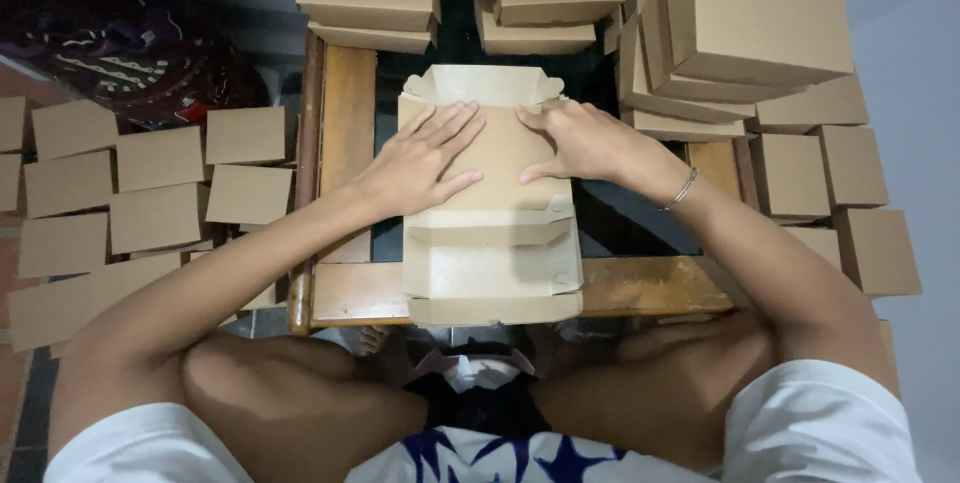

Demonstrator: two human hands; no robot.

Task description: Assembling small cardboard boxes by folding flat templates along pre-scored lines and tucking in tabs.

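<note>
A wooden-framed worktop (640,288) with a dark glass middle carries a half-folded cardboard box (492,263). The left hand (418,165) and right hand (580,140) press flat on its upper panel, fingers spread. Finished boxes (750,13) stack behind; flat blanks (160,158) lie left.

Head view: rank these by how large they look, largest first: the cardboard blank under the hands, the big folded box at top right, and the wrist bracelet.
1. cardboard blank, though nearness to the camera may enlarge it.
2. big folded box, cut off by the frame edge.
3. bracelet, plainly smallest.
</note>
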